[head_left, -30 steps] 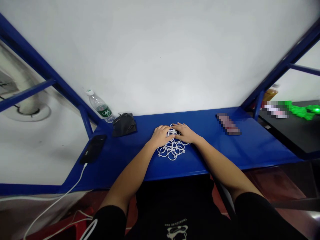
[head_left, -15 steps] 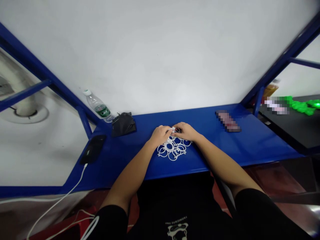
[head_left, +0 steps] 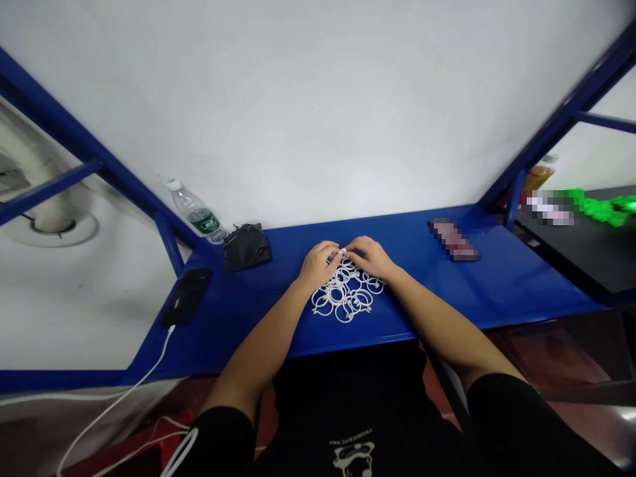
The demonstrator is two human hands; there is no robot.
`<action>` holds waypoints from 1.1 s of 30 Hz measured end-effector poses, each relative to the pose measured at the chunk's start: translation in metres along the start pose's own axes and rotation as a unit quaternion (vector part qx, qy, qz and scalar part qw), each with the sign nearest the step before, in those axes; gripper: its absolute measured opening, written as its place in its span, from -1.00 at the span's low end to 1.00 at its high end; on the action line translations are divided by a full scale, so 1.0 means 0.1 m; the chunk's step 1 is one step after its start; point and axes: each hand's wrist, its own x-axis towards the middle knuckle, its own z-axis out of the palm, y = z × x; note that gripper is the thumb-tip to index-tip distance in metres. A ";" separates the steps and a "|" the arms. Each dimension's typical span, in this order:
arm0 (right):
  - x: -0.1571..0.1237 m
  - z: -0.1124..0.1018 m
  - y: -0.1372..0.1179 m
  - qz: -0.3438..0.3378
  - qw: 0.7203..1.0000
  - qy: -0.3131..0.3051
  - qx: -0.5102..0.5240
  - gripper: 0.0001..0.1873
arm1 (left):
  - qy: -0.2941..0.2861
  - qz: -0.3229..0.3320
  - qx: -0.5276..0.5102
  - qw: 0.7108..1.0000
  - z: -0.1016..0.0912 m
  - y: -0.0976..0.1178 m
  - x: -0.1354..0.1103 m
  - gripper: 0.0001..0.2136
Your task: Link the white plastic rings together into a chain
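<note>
White rings (head_left: 342, 296), likely light, springy, best pinched at one side; our left hand (head_left: 318, 265) and right hand (head_left: 371, 257) grasp a white piece (head_left: 343, 251) in fingertips.

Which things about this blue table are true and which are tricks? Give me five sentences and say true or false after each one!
1. The fingertips of the left hand and right hand meet at a small white piece. True.
2. The plastic bottle has a red label. False: its label is green.
3. A white cable runs to the black device on the left. True.
4. The white rings are stacked in one neat, straight tower. False: they lie spread in a loose, overlapping pile on the table.
5. The black plastic bag lies to the right of both hands. False: it lies to their left, near the bottle.
</note>
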 end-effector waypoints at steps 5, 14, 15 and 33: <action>-0.01 0.00 -0.07 -0.012 1.000 0.019 0.009 -0.79 | 0.034 0.027 0.003 0.999 0.04 -0.01 0.00 -0.93; -0.02 0.01 -0.09 -0.022 0.999 0.032 0.012 -0.82 | -0.002 0.063 -0.009 0.998 -0.01 0.04 0.00 -0.83; -0.02 0.01 -0.10 -0.023 0.999 0.032 0.011 -0.82 | 0.000 0.062 -0.009 0.998 -0.01 0.05 0.00 -0.83; -0.04 0.01 -0.15 0.058 0.996 0.013 0.065 -0.72 | 0.065 0.021 0.004 0.998 0.02 0.06 -0.01 -0.83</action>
